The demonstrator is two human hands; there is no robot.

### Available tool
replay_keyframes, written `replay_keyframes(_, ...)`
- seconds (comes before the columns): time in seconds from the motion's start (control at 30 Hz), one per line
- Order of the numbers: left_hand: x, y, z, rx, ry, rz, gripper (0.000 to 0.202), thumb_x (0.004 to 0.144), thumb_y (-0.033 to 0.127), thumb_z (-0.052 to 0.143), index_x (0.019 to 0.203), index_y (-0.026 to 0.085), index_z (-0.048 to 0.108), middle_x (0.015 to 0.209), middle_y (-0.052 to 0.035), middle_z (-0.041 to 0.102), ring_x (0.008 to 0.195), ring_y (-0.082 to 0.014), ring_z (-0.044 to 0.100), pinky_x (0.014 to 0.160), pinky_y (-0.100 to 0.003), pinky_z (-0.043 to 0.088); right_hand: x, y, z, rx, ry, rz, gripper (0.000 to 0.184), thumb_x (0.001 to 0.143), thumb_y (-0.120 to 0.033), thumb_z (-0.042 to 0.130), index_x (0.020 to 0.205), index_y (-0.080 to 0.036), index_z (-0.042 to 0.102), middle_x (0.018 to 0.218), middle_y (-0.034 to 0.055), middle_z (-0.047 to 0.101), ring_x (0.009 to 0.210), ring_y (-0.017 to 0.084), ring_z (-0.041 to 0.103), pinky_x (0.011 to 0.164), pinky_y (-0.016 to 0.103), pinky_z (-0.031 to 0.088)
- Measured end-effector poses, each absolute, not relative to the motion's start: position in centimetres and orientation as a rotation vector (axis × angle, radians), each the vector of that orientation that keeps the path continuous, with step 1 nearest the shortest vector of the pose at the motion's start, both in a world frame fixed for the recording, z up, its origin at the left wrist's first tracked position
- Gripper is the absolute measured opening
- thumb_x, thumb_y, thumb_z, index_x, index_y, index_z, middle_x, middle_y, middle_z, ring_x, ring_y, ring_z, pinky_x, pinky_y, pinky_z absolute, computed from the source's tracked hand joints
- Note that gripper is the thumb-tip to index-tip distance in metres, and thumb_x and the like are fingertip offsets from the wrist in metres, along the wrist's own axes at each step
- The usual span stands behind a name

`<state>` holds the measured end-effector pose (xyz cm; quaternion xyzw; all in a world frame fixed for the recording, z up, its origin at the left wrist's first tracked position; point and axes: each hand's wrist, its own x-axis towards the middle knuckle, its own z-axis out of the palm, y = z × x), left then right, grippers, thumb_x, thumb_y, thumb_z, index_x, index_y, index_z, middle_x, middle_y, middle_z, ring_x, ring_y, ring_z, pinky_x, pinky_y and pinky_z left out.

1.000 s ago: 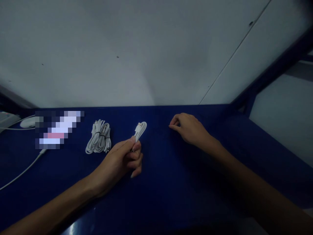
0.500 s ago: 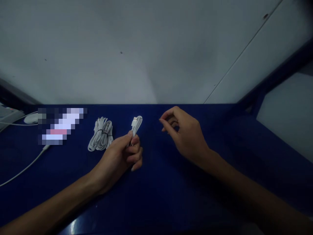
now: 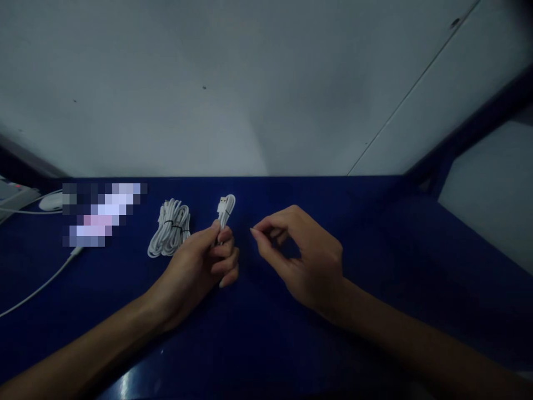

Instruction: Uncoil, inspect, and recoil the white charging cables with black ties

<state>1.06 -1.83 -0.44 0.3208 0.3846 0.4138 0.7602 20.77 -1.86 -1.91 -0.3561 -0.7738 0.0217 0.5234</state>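
A coiled white USB cable (image 3: 227, 208) stands up out of my left hand (image 3: 204, 258), pinched between thumb and fingers. Its metal USB plug points away from me, and a thin black tie crosses the coil near the top. The lower part of the coil is hidden by the fingers. To the right, apart from the cable, my right hand (image 3: 306, 255) is closed in a pinch, thumb tip against index finger; whatever is between the tips is too small to make out. Just left of my left hand, more white cables (image 3: 169, 230) lie bundled with black ties.
Everything rests on a blue table (image 3: 266, 333) against a pale wall (image 3: 250, 89). Toward the left lies a pixelated bright device (image 3: 106, 214) with a white cord (image 3: 44, 289) running from it. A white rounded object (image 3: 50, 201) sits beside it.
My right hand has moved left and toward me, closer to the left hand, with its fingertips still pinched. My left hand and the cable have shifted slightly left.
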Motion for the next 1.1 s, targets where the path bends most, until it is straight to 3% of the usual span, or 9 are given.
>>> replay_keyframes(0.33, 1.8, -3.4, -0.8, 1.059, 0.831, 0.724, 0.042, 0.112, 0.051, 0.054, 0.083, 0.02, 0.054, 0.069, 0.004, 0.044, 0.056, -0.013, 0.046, 0.055, -0.026, 0.051, 20.3, -2.5, -2.4, -0.838, -1.826, 0.279, 0.01, 0.105, -0.013, 0.071, 0.106, -0.022, 0.07, 0.098, 0.0012, 0.074, 0.077, 0.014, 0.069, 0.065, 0.029, 0.061)
replay_keyframes(0.47, 2.0, -3.3, -0.7, 1.043, 0.836, 0.739, 0.042, 0.111, 0.05, 0.055, 0.082, 0.02, 0.055, 0.069, 0.0038, 0.043, 0.057, -0.0135, 0.046, 0.056, -0.027, 0.051, 20.0, -2.9, -2.4, -0.874, -1.802, 0.28, 0.008, 0.106, -0.015, 0.071, 0.108, -0.023, 0.071, 0.103, 0.0037, 0.073, 0.085, 0.017, 0.071, 0.062, 0.031, 0.061)
replay_keyframes(0.63, 2.0, -3.1, -1.2, 0.959, 0.742, 0.71, 0.042, 0.107, 0.052, 0.057, 0.08, 0.02, 0.057, 0.069, 0.0039, 0.043, 0.054, -0.0128, 0.038, 0.052, -0.028, 0.051, 19.6, -3.4, -2.4, -0.939, -1.752, 0.171, 0.008, 0.104, -0.015, 0.073, 0.103, -0.023, 0.073, 0.104, 0.0068, 0.07, 0.096, 0.022, 0.067, 0.073, 0.038, 0.063)
replay_keyframes(0.87, 1.8, -3.4, -1.2, 0.871, 0.764, 0.666, 0.055, 0.104, 0.067, 0.056, 0.075, 0.021, 0.053, 0.065, 0.0054, 0.037, 0.053, -0.012, 0.034, 0.049, -0.024, 0.045, 19.2, -3.7, -2.3, -0.917, -1.746, 0.171, 0.01, 0.102, -0.013, 0.076, 0.101, -0.022, 0.073, 0.107, 0.0085, 0.065, 0.098, 0.022, 0.068, 0.064, 0.034, 0.062)
replay_keyframes(1.03, 1.7, -3.3, -1.0, 0.895, 0.743, 0.7, 0.052, 0.105, 0.055, 0.06, 0.068, 0.021, 0.046, 0.062, 0.0075, 0.028, 0.05, -0.0102, 0.026, 0.045, -0.022, 0.041, 19.4, -3.6, -2.3, -0.907, -1.738, 0.184, 0.011, 0.102, -0.018, 0.077, 0.106, -0.024, 0.069, 0.112, 0.0081, 0.062, 0.095, 0.021, 0.068, 0.066, 0.035, 0.062)
replay_keyframes(1.1, 1.7, -3.2, -1.1, 0.876, 0.72, 0.711, 0.052, 0.105, 0.053, 0.06, 0.068, 0.021, 0.045, 0.061, 0.0076, 0.027, 0.05, -0.0099, 0.025, 0.043, -0.021, 0.039, 19.7, -3.6, -2.1, -0.958, -1.713, 0.204, 0.024, 0.098, -0.024, 0.083, 0.114, -0.025, 0.065, 0.119, 0.0096, 0.061, 0.103, 0.024, 0.067, 0.075, 0.04, 0.064)
